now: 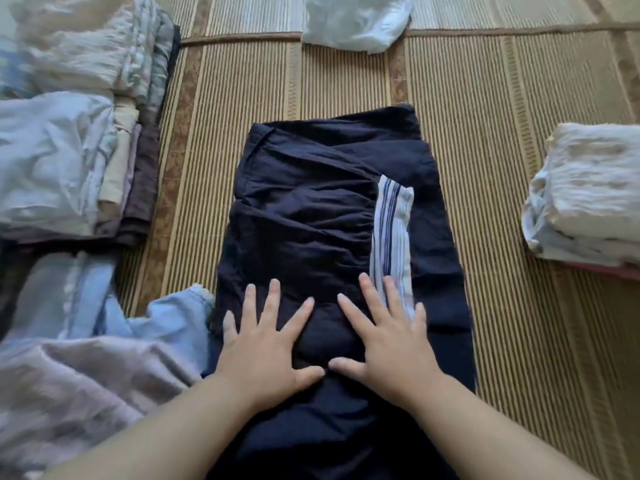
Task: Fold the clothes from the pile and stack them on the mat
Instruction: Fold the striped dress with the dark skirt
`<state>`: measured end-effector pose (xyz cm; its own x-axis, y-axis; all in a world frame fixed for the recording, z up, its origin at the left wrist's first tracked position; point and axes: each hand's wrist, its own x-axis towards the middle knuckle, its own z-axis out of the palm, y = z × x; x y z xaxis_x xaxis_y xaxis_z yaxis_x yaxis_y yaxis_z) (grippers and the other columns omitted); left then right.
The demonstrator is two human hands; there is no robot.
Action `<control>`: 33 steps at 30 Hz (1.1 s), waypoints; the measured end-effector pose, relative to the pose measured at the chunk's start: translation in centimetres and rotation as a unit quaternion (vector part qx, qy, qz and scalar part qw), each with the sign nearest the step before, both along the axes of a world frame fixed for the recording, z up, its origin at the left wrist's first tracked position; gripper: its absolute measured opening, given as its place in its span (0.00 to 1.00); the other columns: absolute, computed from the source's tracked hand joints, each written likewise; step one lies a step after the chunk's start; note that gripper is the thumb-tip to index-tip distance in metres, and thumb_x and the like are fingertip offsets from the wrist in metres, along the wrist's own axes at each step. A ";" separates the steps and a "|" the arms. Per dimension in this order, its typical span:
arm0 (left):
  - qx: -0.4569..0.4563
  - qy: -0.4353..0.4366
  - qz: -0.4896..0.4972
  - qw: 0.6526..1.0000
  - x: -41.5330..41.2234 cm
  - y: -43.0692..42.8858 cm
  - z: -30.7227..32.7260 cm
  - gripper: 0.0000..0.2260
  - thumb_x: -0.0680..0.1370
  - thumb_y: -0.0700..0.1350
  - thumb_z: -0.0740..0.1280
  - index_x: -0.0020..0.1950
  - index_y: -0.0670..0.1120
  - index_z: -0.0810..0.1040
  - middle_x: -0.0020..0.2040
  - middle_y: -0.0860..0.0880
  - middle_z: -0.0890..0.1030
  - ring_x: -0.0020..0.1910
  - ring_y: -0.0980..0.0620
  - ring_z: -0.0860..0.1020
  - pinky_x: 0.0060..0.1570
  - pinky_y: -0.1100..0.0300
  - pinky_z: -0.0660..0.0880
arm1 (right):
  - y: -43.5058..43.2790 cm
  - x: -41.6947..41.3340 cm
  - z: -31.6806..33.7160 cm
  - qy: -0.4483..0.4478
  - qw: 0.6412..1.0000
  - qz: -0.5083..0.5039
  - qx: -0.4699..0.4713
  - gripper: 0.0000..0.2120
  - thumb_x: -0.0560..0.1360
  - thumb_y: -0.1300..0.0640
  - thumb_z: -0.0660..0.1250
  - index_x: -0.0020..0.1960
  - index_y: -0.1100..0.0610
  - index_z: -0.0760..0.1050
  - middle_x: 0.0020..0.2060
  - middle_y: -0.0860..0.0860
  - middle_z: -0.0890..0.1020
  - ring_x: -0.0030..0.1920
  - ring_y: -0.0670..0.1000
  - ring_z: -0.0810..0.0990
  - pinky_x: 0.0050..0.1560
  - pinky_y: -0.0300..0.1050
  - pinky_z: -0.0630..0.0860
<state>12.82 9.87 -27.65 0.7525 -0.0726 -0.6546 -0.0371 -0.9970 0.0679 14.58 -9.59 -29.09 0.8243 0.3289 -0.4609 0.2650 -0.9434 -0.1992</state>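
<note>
woven straw mat under clothes

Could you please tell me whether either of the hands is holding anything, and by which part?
Nothing is held: the left hand and right hand lie flat, fingers spread, on the dark navy cloth garment.

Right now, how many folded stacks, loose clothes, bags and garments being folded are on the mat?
Folded stacks: 3 (far left, left, right)
Loose clothes: 1 heap
Bags: 1 white
Being folded: 1 navy garment, both hands flat on it
Total: 6
</note>
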 end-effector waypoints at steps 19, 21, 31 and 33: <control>-0.232 -0.022 0.033 0.972 -6.8 0.5 3.3 0.41 0.61 0.73 0.58 0.73 0.62 0.65 0.76 0.59 0.47 0.78 0.54 0.44 0.75 0.54 0.48 | -3.5 -6.0 2.6 0.081 0.995 0.045 0.037 0.46 0.62 0.23 0.45 0.76 0.39 0.42 0.77 0.45 0.39 0.76 0.51 0.35 0.72 0.67 0.45; -0.212 -0.115 0.053 0.969 -9.0 0.3 2.8 0.31 0.65 0.63 0.64 0.67 0.56 0.75 0.75 0.52 0.63 0.74 0.47 0.63 0.70 0.46 0.65 | -3.5 -7.0 2.6 0.069 0.997 -0.013 0.029 0.43 0.69 0.27 0.51 0.77 0.42 0.39 0.77 0.46 0.38 0.76 0.52 0.34 0.73 0.65 0.46; -0.243 -0.260 0.177 0.918 -9.0 0.3 1.9 0.09 0.67 0.43 0.59 0.41 0.46 0.78 0.44 0.47 0.77 0.39 0.46 0.77 0.37 0.56 0.75 | -3.5 -10.3 1.9 0.133 0.990 -0.042 -0.034 0.45 0.72 0.28 0.55 0.75 0.42 0.32 0.66 0.44 0.22 0.74 0.57 0.29 0.71 0.68 0.47; -0.232 -0.187 0.104 0.949 -10.7 0.4 1.8 0.09 0.70 0.44 0.58 0.44 0.49 0.76 0.46 0.50 0.76 0.40 0.46 0.78 0.37 0.55 0.76 | -4.2 -10.1 1.7 0.138 0.989 -0.037 -0.041 0.45 0.70 0.26 0.54 0.75 0.40 0.32 0.66 0.44 0.23 0.74 0.58 0.28 0.71 0.69 0.46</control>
